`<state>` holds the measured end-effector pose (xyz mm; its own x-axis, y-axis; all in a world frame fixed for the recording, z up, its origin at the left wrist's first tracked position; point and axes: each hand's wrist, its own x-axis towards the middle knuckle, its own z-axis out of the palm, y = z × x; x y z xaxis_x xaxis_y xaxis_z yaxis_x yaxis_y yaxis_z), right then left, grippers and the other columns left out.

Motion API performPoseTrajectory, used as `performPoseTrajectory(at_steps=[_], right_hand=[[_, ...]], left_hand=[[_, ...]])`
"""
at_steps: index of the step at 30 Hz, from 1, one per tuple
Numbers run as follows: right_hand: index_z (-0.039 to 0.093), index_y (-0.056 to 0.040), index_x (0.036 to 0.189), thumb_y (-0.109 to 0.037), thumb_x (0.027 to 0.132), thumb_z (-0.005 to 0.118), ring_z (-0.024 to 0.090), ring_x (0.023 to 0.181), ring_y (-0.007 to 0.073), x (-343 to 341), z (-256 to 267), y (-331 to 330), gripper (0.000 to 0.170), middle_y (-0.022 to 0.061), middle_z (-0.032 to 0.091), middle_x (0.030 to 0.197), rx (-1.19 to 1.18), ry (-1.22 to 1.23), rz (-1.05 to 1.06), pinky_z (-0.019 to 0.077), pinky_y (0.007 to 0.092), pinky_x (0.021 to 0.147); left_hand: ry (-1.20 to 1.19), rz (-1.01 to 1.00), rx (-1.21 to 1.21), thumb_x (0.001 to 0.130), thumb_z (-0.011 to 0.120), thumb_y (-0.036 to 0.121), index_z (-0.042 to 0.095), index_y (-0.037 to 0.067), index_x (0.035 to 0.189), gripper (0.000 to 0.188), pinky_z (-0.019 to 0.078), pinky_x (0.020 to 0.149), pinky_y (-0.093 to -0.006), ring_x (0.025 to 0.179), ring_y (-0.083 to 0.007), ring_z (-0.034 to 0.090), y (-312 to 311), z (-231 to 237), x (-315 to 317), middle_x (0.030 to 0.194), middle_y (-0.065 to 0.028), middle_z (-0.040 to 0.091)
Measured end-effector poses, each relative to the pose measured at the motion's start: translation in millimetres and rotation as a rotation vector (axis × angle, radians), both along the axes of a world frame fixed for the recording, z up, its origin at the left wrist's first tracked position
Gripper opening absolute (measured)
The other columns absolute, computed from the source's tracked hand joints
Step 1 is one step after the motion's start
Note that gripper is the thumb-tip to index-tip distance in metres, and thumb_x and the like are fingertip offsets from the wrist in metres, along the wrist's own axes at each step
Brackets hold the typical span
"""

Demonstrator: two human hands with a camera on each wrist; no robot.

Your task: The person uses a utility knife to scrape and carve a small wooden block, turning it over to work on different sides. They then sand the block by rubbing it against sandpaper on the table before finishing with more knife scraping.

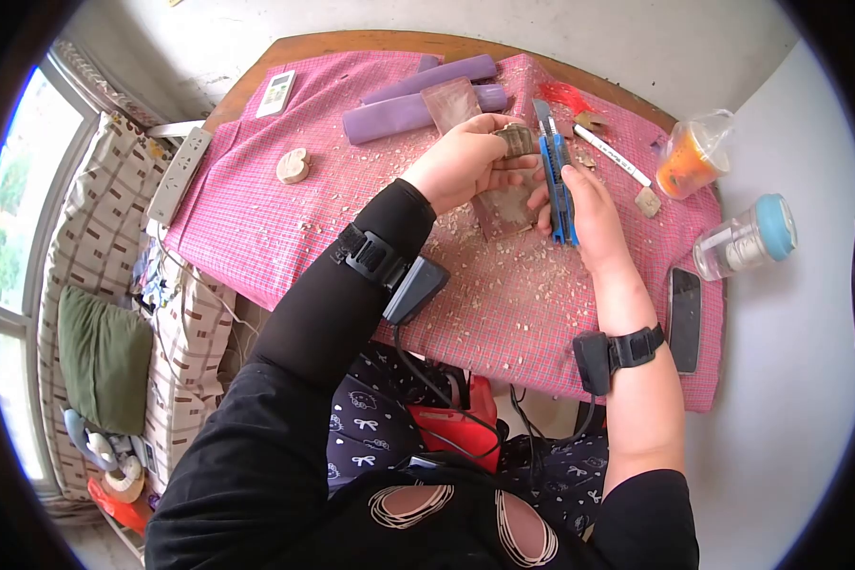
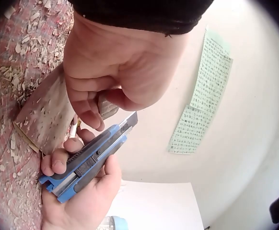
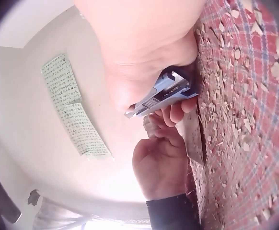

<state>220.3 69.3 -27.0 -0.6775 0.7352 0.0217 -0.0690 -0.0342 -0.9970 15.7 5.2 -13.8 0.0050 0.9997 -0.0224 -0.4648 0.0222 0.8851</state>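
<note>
My left hand (image 1: 465, 163) grips a small piece of wood (image 1: 516, 141) over the middle of the table. In the left wrist view the wood (image 2: 108, 107) shows only partly between curled fingers and thumb. My right hand (image 1: 594, 217) holds a blue and black utility knife (image 1: 558, 180), its short blade (image 1: 543, 112) extended and pointing away from me. The blade tip lies close beside the wood in the left wrist view. Below both hands lies a flat wooden board (image 1: 508, 211) strewn with shavings.
Wood chips cover the pink checked tablecloth (image 1: 351, 256). Purple rolls (image 1: 389, 116), a carved wood piece (image 1: 294, 166) and a white remote (image 1: 275, 93) lie at the left and back. On the right are a white marker (image 1: 613, 156), an orange drink cup (image 1: 689, 163), a jar (image 1: 736, 245) and a phone (image 1: 684, 321).
</note>
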Motion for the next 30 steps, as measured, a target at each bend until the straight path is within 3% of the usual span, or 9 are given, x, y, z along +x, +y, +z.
performPoseTrajectory(at_steps=[7,25,30], right_hand=[[0.062,-0.0025,0.114,-0.035,0.107,0.044,0.063,0.062,0.0143,1.7,2.4,1.8,0.038,0.0101,0.069,0.084,-0.044,0.069,-0.029,0.0505,0.0281,0.057],[0.060,-0.0019,0.111,-0.036,0.107,0.042,0.061,0.064,0.0138,4.3,-3.1,14.5,0.039,0.0090,0.067,0.083,-0.022,0.266,-0.220,0.0504,0.0289,0.060],[0.056,-0.0037,0.113,-0.038,0.109,0.040,0.058,0.063,0.0139,5.1,-4.7,16.0,0.038,0.0053,0.062,0.081,0.016,0.253,-0.246,0.0494,0.0297,0.061]], left_hand=[[-0.019,-0.025,0.019,0.098,0.038,-0.002,0.040,-0.001,0.144,0.046,0.0585,0.092,-0.0340,0.115,-0.0207,0.065,0.0,-0.4,-3.1,0.138,-0.0202,0.058],[0.027,-0.019,0.022,0.100,0.038,0.002,0.041,-0.001,0.148,0.048,0.0575,0.091,-0.0315,0.112,-0.0158,0.065,0.4,0.0,-3.3,0.138,-0.0148,0.061],[0.011,-0.025,0.024,0.100,0.039,0.002,0.043,-0.001,0.146,0.047,0.0574,0.090,-0.0311,0.112,-0.0155,0.065,-0.9,-0.5,-2.9,0.138,-0.0140,0.061]])
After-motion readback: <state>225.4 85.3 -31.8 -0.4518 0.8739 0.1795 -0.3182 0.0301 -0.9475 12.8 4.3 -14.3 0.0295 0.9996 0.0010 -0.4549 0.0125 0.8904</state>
